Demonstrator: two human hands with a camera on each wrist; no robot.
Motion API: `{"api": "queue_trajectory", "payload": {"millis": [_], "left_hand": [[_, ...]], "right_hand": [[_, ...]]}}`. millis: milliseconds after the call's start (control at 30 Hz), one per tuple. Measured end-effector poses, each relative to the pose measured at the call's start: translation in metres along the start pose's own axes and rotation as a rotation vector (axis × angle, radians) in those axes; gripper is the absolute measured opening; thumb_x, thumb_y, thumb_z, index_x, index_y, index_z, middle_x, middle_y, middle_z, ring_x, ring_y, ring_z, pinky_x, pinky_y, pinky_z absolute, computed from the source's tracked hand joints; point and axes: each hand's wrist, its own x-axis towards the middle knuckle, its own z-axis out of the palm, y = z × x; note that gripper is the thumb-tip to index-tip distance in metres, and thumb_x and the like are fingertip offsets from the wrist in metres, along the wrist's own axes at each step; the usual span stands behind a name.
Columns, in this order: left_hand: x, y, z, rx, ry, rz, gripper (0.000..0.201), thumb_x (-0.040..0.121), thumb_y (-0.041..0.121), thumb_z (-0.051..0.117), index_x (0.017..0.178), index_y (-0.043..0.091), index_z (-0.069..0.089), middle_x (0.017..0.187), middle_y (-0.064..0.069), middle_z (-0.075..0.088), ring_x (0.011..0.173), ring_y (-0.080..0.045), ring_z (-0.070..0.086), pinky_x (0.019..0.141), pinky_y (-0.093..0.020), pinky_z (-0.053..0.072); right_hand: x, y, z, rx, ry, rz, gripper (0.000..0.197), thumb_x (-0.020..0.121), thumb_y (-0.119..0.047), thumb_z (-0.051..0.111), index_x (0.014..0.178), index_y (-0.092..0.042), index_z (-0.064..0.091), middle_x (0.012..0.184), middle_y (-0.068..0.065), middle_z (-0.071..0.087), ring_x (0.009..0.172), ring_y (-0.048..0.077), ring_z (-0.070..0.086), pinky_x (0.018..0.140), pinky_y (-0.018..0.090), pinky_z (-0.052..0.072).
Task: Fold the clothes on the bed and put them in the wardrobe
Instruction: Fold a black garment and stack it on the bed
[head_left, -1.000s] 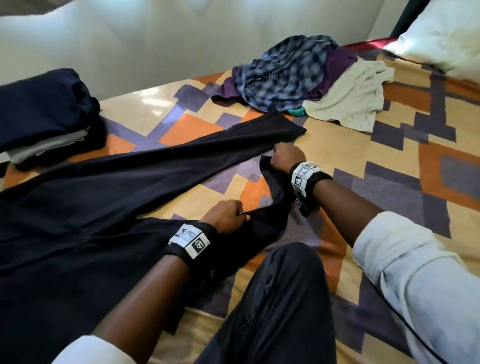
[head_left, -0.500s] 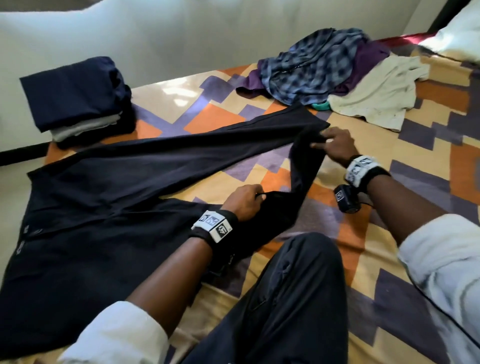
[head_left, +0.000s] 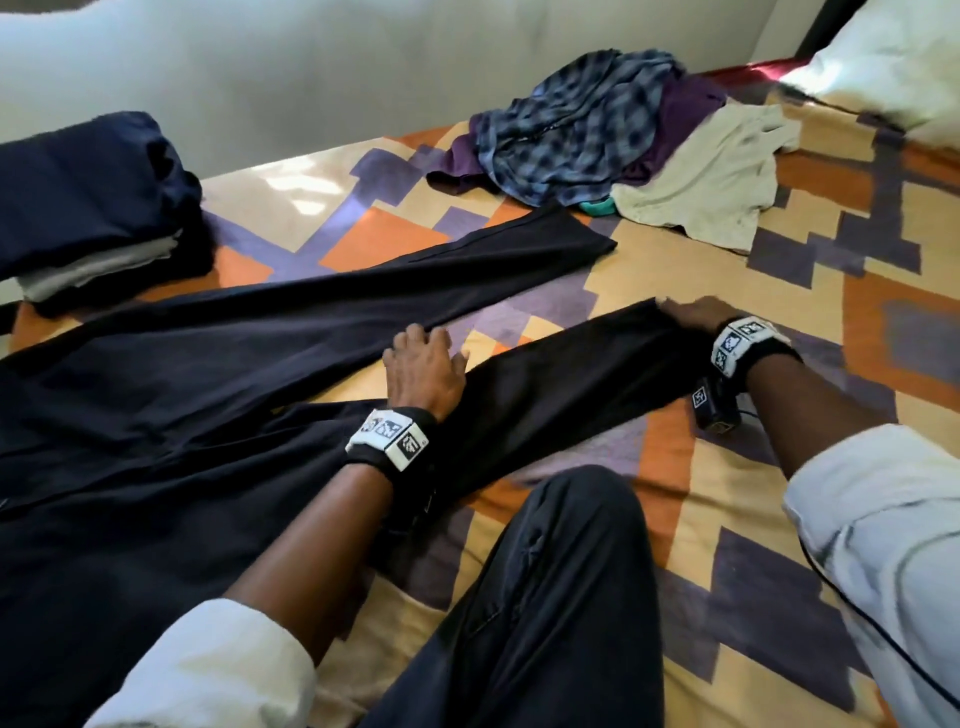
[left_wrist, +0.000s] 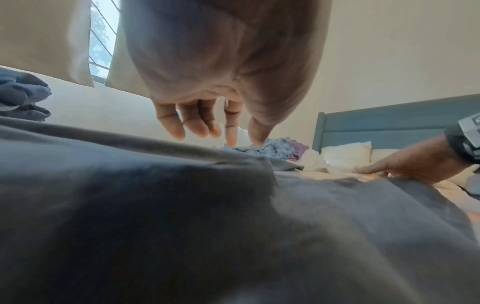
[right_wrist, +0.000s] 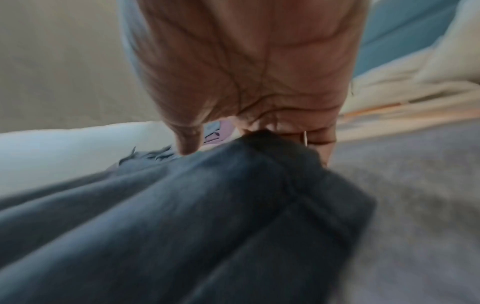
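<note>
Dark navy trousers (head_left: 182, 395) lie spread on the patterned bed cover (head_left: 810, 244), the two legs pointing right. My right hand (head_left: 691, 317) pinches the hem of the near leg (right_wrist: 272, 156) and holds it stretched flat at the right. My left hand (head_left: 423, 358) is over the middle of that leg with its fingers (left_wrist: 179, 121) hanging loose just above the cloth (left_wrist: 182, 205), holding nothing. The far leg lies flat toward the loose clothes.
A heap of unfolded clothes lies at the back: checked shirt (head_left: 576, 124), purple garment (head_left: 685, 114), cream shirt (head_left: 711, 176). A folded stack (head_left: 88, 208) sits at the left by the wall. A white pillow (head_left: 893, 67) is top right. My knee (head_left: 561, 571) is in front.
My right hand has drawn the near trouser leg out to the right and laid it flat. My left hand has let go of the cloth and opened above the leg.
</note>
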Motion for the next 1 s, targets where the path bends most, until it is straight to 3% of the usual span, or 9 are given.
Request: {"api": "queue_trajectory", "payload": {"millis": [133,200,333,400,533,633,767,900,1000], "left_hand": [[-0.015,-0.010,0.024,0.072,-0.138,-0.048,0.036,0.097,0.036,0.051,0.125,0.016,0.055,0.128,-0.017,0.050,0.119,-0.036,0.043,0.097,-0.045,0.035],[-0.012,-0.007,0.024,0.029,-0.125,-0.010,0.031,0.098,0.034,0.048,0.119,0.017,0.061,0.124,-0.016,0.053,0.117,-0.035,0.045,0.096,-0.044,0.035],[-0.007,0.003,0.019,0.010,-0.215,0.112,0.037,0.096,0.048,0.050,0.119,0.023,0.064,0.121,-0.008,0.053,0.123,-0.030,0.041,0.100,-0.043,0.031],[-0.005,0.005,0.019,-0.041,-0.213,0.117,0.030,0.098,0.034,0.050,0.120,0.019,0.063,0.121,-0.011,0.056,0.120,-0.033,0.047,0.098,-0.043,0.034],[0.019,0.012,0.008,-0.281,-0.075,0.051,0.025,0.100,0.025,0.046,0.115,0.013,0.061,0.118,-0.021,0.065,0.109,-0.041,0.059,0.089,-0.044,0.047],[0.033,0.012,0.004,-0.101,-0.097,0.062,0.038,0.103,0.041,0.039,0.124,0.016,0.057,0.124,-0.022,0.056,0.115,-0.042,0.052,0.097,-0.047,0.040],[0.018,0.014,0.024,0.173,-0.080,0.073,0.046,0.095,0.049,0.051,0.125,0.015,0.047,0.126,-0.017,0.040,0.116,-0.037,0.039,0.096,-0.047,0.030],[-0.011,0.014,0.039,0.097,-0.018,0.089,0.035,0.096,0.036,0.055,0.118,0.009,0.050,0.121,-0.018,0.056,0.112,-0.039,0.052,0.091,-0.046,0.038],[-0.024,0.016,0.049,0.137,-0.090,0.125,0.041,0.099,0.042,0.046,0.130,0.015,0.047,0.132,-0.013,0.048,0.123,-0.034,0.043,0.097,-0.047,0.035]], "right_hand": [[0.001,0.019,0.010,0.030,0.007,-0.005,0.060,0.085,-0.054,0.067,0.065,-0.002,0.044,0.074,0.016,0.052,0.063,0.027,0.048,0.054,0.034,0.032],[-0.002,0.022,0.009,-0.018,-0.008,-0.064,0.062,0.089,-0.056,0.059,0.060,-0.004,0.043,0.073,0.018,0.052,0.065,0.028,0.047,0.057,0.036,0.030],[-0.006,0.036,0.003,0.185,-0.126,-0.106,0.058,0.082,-0.059,0.066,0.076,-0.003,0.055,0.079,0.013,0.057,0.074,0.026,0.053,0.065,0.035,0.038],[-0.014,0.043,0.000,0.343,-0.197,-0.104,0.038,0.085,-0.037,0.073,0.098,-0.004,0.060,0.090,0.011,0.062,0.087,0.026,0.058,0.072,0.034,0.047],[-0.023,0.048,-0.012,0.451,0.077,-0.202,0.022,0.096,-0.025,0.060,0.100,-0.003,0.066,0.085,0.012,0.061,0.073,0.021,0.053,0.055,0.024,0.041],[-0.017,0.052,-0.014,0.257,0.258,-0.228,0.033,0.095,-0.029,0.061,0.092,0.002,0.071,0.091,0.018,0.067,0.079,0.029,0.059,0.067,0.033,0.041],[-0.012,0.067,0.003,-0.132,0.280,-0.201,0.015,0.094,-0.011,0.055,0.086,0.001,0.059,0.103,0.032,0.063,0.096,0.045,0.061,0.080,0.042,0.050],[-0.013,0.052,0.004,-0.185,0.474,-0.183,0.031,0.096,-0.024,0.054,0.114,0.001,0.053,0.119,0.028,0.054,0.108,0.046,0.055,0.087,0.046,0.044],[-0.012,0.024,0.009,-0.142,0.283,-0.336,0.043,0.092,-0.029,0.061,0.127,-0.006,0.051,0.128,0.023,0.049,0.117,0.043,0.049,0.098,0.048,0.043]]}}
